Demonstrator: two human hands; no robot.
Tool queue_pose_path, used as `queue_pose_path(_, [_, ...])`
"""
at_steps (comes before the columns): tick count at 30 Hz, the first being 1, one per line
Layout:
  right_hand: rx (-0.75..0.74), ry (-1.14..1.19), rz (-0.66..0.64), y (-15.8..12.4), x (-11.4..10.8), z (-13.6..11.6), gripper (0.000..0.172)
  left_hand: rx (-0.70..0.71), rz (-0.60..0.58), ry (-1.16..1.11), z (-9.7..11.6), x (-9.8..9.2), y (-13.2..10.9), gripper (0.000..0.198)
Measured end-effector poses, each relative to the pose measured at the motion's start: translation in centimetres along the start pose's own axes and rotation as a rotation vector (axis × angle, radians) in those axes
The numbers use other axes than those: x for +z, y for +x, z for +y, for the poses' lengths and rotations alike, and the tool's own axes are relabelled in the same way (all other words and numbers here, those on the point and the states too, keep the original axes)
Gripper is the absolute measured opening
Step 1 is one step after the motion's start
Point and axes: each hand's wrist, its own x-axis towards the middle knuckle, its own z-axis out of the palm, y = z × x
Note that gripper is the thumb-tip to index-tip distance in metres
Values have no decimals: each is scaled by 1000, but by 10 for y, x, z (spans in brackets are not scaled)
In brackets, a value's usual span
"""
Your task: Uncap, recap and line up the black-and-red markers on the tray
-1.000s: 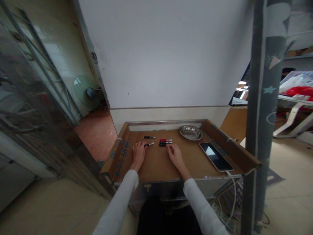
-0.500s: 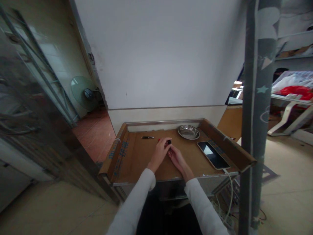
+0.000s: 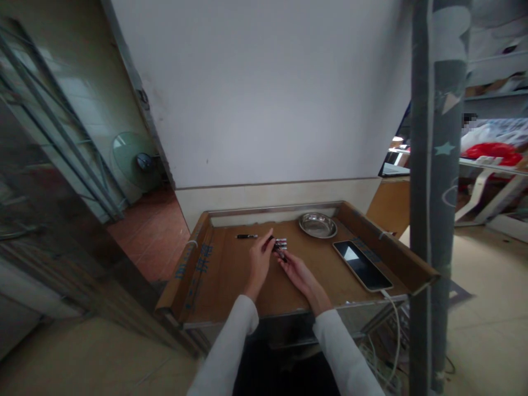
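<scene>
Over the middle of the cardboard surface, my left hand is closed with its thumb and fingers around a small dark slender piece, whose kind I cannot make out. My right hand pinches the lower right end of this piece. Just behind the fingers lie several short shiny cylinders with silver and reddish parts, partly covered by the hands. To the left of my left hand, a black pen-like stick with a silver end rests on the cardboard.
A round metal dish stands at the back right. In front of it lies a phone with a white cable hanging over the front edge. Raised cardboard walls line the cart's sides. A grey post stands at the right.
My hands have tilted apart somewhat, so the dark piece between them and the shiny cylinders behind them now show. The view has shifted slightly.
</scene>
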Motion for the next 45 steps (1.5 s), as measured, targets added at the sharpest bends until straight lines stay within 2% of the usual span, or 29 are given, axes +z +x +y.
queue_pose_path(4, [-32, -46, 17, -1, -1, 0, 20, -57, 92, -21, 0, -14, 5, 35])
queue_pose_path(6, [-55, -71, 37, -2, -1, 0, 21, -67, 116, -21, -4, -28, 7, 33])
queue_pose_path(8, [-87, -83, 58, -3, -1, 1, 23, -78, 92, -28, -11, -44, 5, 31])
queue_pose_path(12, [-182, -107, 126, -2, -4, 3, 28, -188, -164, 9, -23, -75, -13, 30])
queue_pose_path(13, [-218, -119, 152, -1, -5, 4, 29, -220, -251, 37, -23, -80, -19, 28])
queue_pose_path(15, [-307, -158, 209, 1, -7, 5, 31, -228, -342, 143, -21, -85, -31, 22])
queue_pose_path(18, [-445, -278, 274, 1, -8, 4, 31, -164, -424, 296, -16, -78, -41, 14])
queue_pose_path(22, [-571, -576, 293, -5, -10, -1, 30, 14, -401, 423, -18, -52, -35, 11])
queue_pose_path(25, [-621, -791, 261, -7, -10, -5, 26, 74, -369, 478, -29, -32, -21, 12])
queue_pose_path(28, [-618, -992, 165, -4, -10, -6, 18, 121, -340, 506, -39, -20, -7, 14])
queue_pose_path(32, [-588, -1278, -68, 4, -10, -7, 16, 146, -301, 513, -46, -17, -1, 20])
queue_pose_path(34, [-600, -1384, -106, 5, -12, -7, 19, 168, -284, 507, -44, -20, -4, 25])
queue_pose_path(37, [-658, -1503, -8, 2, -19, -6, 21, 199, -302, 498, -40, -23, -10, 27])
queue_pose_path(40, [-664, -1546, 110, 1, -27, -4, 17, 222, -390, 493, -36, -23, -13, 22])
queue_pose_path(45, [-617, -1489, 30, 4, -25, -4, 16, 203, -477, 532, -37, -20, -11, 14])
